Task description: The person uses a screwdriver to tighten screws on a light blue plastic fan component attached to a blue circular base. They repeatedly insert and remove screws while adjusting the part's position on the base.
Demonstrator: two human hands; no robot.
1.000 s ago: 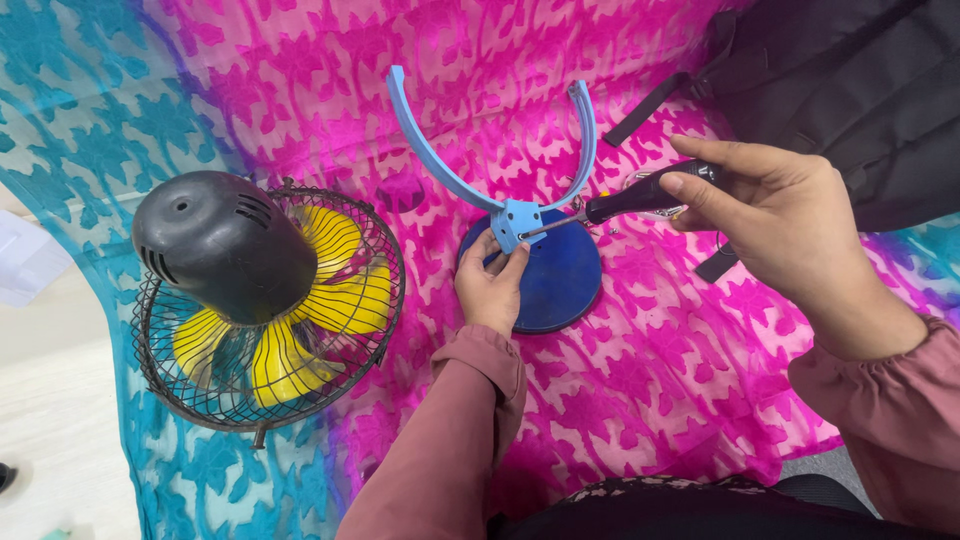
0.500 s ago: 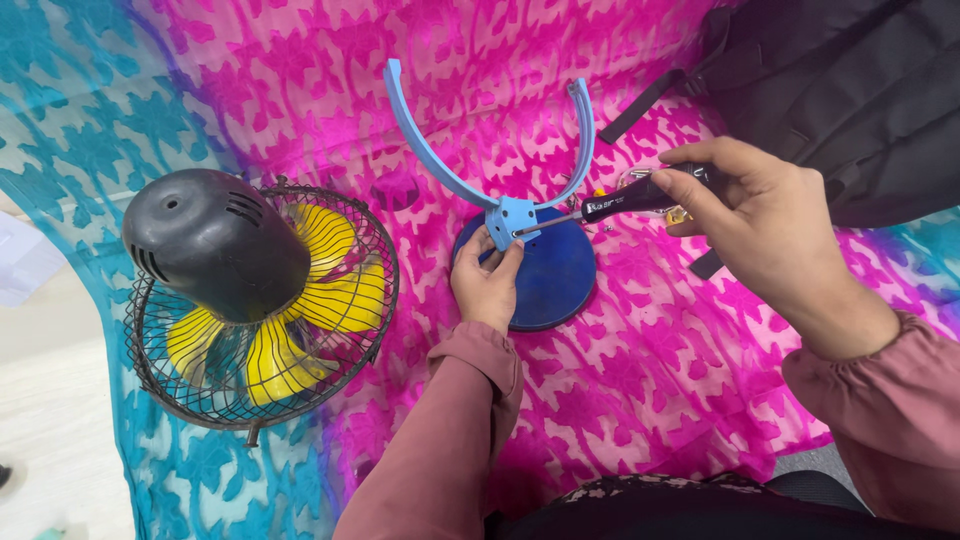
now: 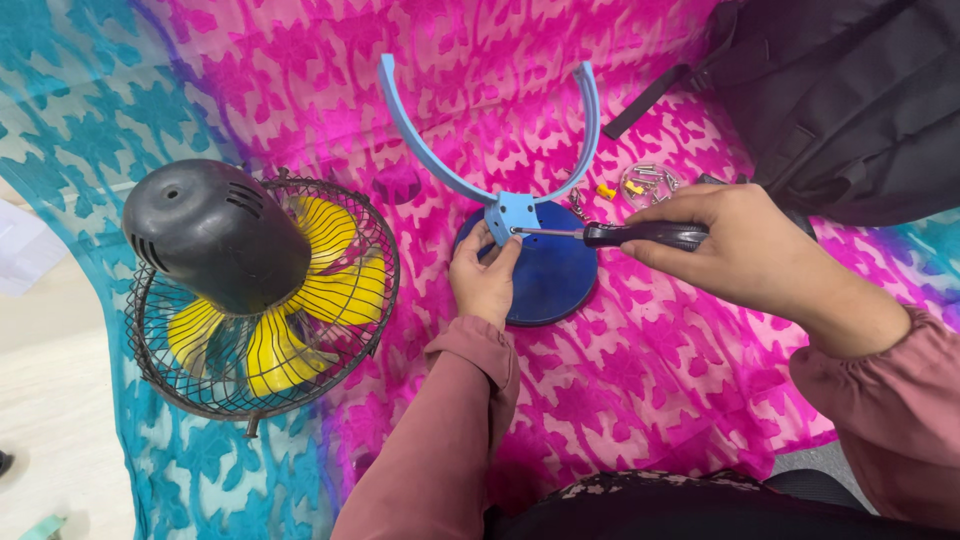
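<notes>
**Screwdriver set to the blue fan stand**

The blue fan stand (image 3: 540, 262) sat on the pink and teal patterned cloth (image 3: 700, 380), its round base down and its curved yoke (image 3: 440, 150) rising from a small bracket (image 3: 513, 215). The left hand (image 3: 485, 280) gripped the stand at that bracket, fingers closed around it. The right hand (image 3: 740, 245) was closed around a black-handled screwdriver (image 3: 620, 234), whose tip met the bracket from the stand's right. Left of the stand lay the fan head (image 3: 260, 290), black motor housing upward, yellow blades inside a wire cage. Just beyond the stand's right side lay loose screws (image 3: 645, 182); farther right, a black bag (image 3: 850, 100).
</notes>
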